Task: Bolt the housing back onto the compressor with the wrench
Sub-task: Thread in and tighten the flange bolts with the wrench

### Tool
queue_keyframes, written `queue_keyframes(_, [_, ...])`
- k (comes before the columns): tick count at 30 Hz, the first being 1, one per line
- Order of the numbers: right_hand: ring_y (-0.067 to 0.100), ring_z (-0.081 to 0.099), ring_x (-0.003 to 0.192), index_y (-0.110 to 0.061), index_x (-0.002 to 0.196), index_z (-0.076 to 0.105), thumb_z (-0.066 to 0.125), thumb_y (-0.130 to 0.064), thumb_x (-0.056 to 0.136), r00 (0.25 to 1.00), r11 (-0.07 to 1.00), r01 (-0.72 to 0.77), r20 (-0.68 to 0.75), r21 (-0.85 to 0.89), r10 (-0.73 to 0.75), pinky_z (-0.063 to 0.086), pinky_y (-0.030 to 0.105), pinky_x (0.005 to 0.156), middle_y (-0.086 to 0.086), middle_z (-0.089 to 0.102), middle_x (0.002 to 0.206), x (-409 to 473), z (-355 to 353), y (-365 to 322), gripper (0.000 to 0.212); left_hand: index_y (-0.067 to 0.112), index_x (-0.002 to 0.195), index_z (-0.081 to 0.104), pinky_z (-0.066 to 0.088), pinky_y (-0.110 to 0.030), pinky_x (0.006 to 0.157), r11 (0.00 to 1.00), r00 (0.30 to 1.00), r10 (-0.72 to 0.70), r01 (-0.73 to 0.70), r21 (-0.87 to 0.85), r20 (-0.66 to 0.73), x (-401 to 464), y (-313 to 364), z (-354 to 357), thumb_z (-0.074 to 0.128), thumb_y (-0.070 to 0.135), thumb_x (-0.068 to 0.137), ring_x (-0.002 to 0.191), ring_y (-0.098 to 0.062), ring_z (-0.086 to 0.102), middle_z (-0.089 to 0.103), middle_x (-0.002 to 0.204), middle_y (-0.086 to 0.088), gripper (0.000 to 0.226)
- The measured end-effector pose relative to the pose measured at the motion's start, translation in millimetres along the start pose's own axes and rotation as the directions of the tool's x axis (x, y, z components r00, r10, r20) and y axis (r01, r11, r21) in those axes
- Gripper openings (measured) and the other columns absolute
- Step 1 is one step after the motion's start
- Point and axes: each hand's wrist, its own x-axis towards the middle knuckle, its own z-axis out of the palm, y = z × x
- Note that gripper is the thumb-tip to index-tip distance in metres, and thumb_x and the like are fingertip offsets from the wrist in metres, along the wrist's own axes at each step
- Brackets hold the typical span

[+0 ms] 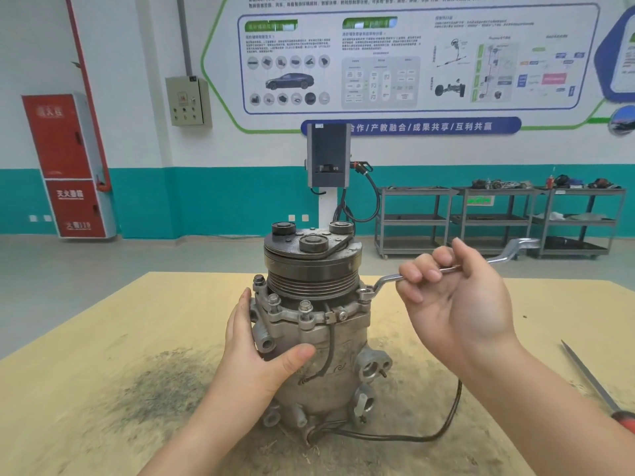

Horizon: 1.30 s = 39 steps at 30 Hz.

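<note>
A white wall [137,46] with teal base, red cabinet [65,166], grey shelving carts [498,218], grey floor [103,262].

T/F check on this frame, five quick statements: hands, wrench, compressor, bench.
1. The right hand grips the wrench by its shank. True.
2. The wrench's ring end sits on a bolt at the compressor's left flange. False: it is on the right flange bolt.
3. The left hand lies against the compressor body. True.
4. The compressor lies on its side. False: it stands upright, pulley on top.
5. A red-handled screwdriver lies on the table at the right. True.
</note>
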Motion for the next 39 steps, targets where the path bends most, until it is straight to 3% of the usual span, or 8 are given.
queue_keyframes(5, [0.014, 0.040, 0.044, -0.017, 0.067, 0.035, 0.031, -0.029, 0.105, 0.992, 0.988, -0.086, -0.078, 0.132, 0.097, 0.030, 0.021, 0.038, -0.003, 0.032, 0.051, 7, -9, 7, 0.040, 0.053, 0.152, 0.006, 0.036, -0.047, 0.115, 0.999, 1.000, 0.017, -0.017, -0.027, 0.000, 1, -1, 0, 0.073, 0.090, 0.030, 0.139, -0.007, 0.039, 0.029, 0.157, 0.019, 0.144])
queue_keyframes(13, [0.018, 0.051, 0.058, -0.014, 0.067, 0.046, 0.033, -0.029, 0.098, 0.852, 0.796, 0.524, 0.196, -0.304, -0.486, 0.043, 0.025, 0.057, -0.003, 0.043, 0.053, -34, 3, 31, 0.037, 0.052, 0.153, 0.006, 0.033, -0.049, 0.117, 0.999, 0.999, 0.042, -0.042, -0.012, 0.001, 3, -3, 1, 0.072, 0.090, 0.034, 0.141, -0.008, 0.035, 0.027, 0.157, 0.019, 0.141])
queue_keyframes(17, [0.018, 0.056, 0.067, -0.018, 0.082, 0.045, 0.036, -0.034, 0.095, 0.843, 0.758, 0.538, 0.226, -0.369, -0.488, 0.048, 0.027, 0.073, -0.001, 0.050, 0.061, -46, 5, 39, 0.023, 0.047, 0.155, 0.006, 0.031, -0.046, 0.118, 0.999, 0.999, 0.043, -0.043, 0.001, 0.008, 2, -3, 0, 0.070, 0.093, 0.032, 0.142, -0.007, 0.033, 0.026, 0.158, 0.020, 0.146])
queue_keyframes(19, [0.012, 0.060, 0.077, -0.035, 0.080, 0.048, 0.034, -0.042, 0.098, 0.785, 0.614, 0.619, 0.361, -0.490, -0.503, 0.048, 0.022, 0.081, 0.000, 0.055, 0.070, -55, 4, 45, 0.024, 0.048, 0.154, 0.007, 0.032, -0.045, 0.117, 0.999, 0.999, 0.044, -0.044, 0.007, 0.002, 2, -4, 0, 0.070, 0.093, 0.031, 0.141, -0.007, 0.034, 0.029, 0.156, 0.019, 0.145])
queue_keyframes(24, [0.004, 0.050, 0.072, -0.035, 0.088, 0.045, 0.035, -0.060, 0.089, 0.779, 0.312, 0.628, 0.576, -0.713, -0.249, 0.040, 0.015, 0.065, -0.013, 0.049, 0.080, -63, 6, 49, 0.028, 0.057, 0.148, 0.017, 0.037, -0.053, 0.113, 0.999, 0.999, 0.049, -0.049, -0.022, -0.023, 4, -5, 1, 0.080, 0.082, 0.037, 0.138, -0.018, 0.044, 0.042, 0.151, 0.007, 0.130])
queue_keyframes(28, [0.014, 0.049, 0.060, -0.024, 0.073, 0.049, 0.040, -0.037, 0.097, 0.742, 0.524, 0.670, 0.509, -0.526, -0.437, 0.044, 0.017, 0.063, 0.004, 0.050, 0.064, -52, 19, 21, 0.029, 0.056, 0.149, 0.015, 0.036, -0.053, 0.114, 0.998, 0.999, 0.045, -0.045, -0.046, 0.001, 3, -6, 0, 0.078, 0.086, 0.035, 0.138, -0.016, 0.044, 0.040, 0.153, 0.012, 0.133])
queue_keyframes(32, [0.018, 0.050, 0.057, -0.018, 0.058, 0.043, 0.042, -0.019, 0.099, 0.938, 0.919, 0.305, 0.244, -0.250, -0.245, 0.042, 0.027, 0.056, 0.001, 0.041, 0.053, -26, 13, -2, 0.040, 0.057, 0.149, 0.011, 0.036, -0.049, 0.115, 0.999, 1.000, 0.028, -0.028, -0.025, 0.008, 2, -5, 0, 0.074, 0.089, 0.033, 0.138, -0.009, 0.041, 0.035, 0.154, 0.017, 0.137])
queue_keyframes(39, [0.018, 0.047, 0.051, -0.016, 0.058, 0.039, 0.038, -0.018, 0.096, 0.992, 1.000, -0.018, 0.121, -0.004, 0.019, 0.036, 0.026, 0.049, 0.000, 0.036, 0.053, -7, -1, -1, 0.037, 0.054, 0.151, 0.010, 0.038, -0.051, 0.113, 0.999, 0.999, 0.031, -0.031, -0.040, 0.016, 1, -3, -1, 0.077, 0.087, 0.033, 0.138, -0.014, 0.043, 0.037, 0.155, 0.012, 0.139])
